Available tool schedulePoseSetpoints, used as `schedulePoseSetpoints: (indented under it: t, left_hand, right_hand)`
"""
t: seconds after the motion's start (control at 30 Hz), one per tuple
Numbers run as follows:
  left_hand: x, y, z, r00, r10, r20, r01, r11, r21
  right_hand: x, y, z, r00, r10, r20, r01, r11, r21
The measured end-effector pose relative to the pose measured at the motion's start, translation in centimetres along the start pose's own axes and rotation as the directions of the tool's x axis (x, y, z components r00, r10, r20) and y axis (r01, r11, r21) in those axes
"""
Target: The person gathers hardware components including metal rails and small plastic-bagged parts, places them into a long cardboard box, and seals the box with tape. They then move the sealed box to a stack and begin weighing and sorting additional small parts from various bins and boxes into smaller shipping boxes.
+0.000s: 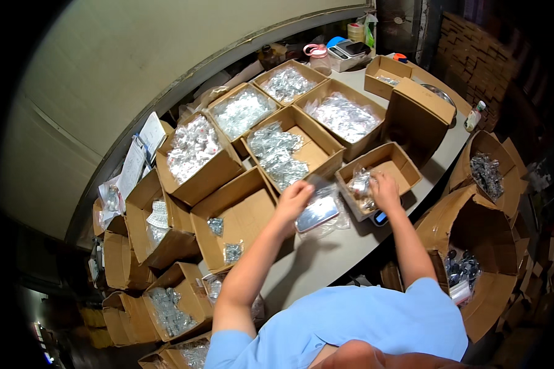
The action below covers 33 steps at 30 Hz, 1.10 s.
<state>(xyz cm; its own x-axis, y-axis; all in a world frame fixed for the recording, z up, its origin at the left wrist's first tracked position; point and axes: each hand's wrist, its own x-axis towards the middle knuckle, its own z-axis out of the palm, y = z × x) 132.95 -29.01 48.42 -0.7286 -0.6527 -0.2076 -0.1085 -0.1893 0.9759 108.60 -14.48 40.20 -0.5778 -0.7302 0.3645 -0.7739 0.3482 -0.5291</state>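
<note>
A grey worktable (326,252) carried many open cardboard boxes of small clear packets. Nearest the person, a small cardboard box (385,166) sat on a scale (380,217), mostly hidden beneath it. The left hand (294,200) pinched the upper corner of a clear plastic bag (317,212), fingers closed on the film; the bag hung just below and to the right of those fingers, over more loose bags on the table. The right hand (385,189) reached into the small box, fingers curled around a bundle of clear packets (361,186) lying against its left side. Whether that grip was tight could not be told. The packets' contents were too small to make out.
</note>
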Motion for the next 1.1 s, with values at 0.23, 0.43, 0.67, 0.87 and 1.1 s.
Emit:
schedulePoseSetpoints:
  t: [0.23, 0.43, 0.67, 0.87, 1.1]
  left_hand:
    - [8.9, -6.1, 12.1, 0.907, 0.418, 0.058, -0.381, 0.753, 0.537]
    - [-1.3, -4.9, 6.9, 0.842, 0.529, -0.105, -0.358, 0.694, 0.625]
    - [-25.5, -13.5, -5.3, 0.391, 0.579, -0.716, 0.348, 0.627, 0.697]
    - [-48.5, -18.8, -6.9, -0.222, 0.458, -0.861, 0.721, 0.672, 0.172]
    - [-54.7, -22.5, -13.4, 0.156, 0.136, -0.978, 0.723, 0.659, 0.207]
  right_hand:
    - [-6.7, 0.8, -3.7, 0.98, -0.002, -0.201, 0.053, 0.967, 0.249]
    - [-7.6, -1.3, -4.2, 0.995, -0.085, -0.049, 0.098, 0.9, 0.425]
    - [-6.9, -11.9, 1.4, 0.867, -0.48, 0.13, 0.291, 0.702, 0.651]
    - [-11.4, -27.4, 7.0, 0.489, -0.826, 0.28, 0.393, 0.495, 0.775]
    - [-24.0, -50.5, 15.6, -0.096, -0.911, 0.401, 0.431, 0.325, 0.842]
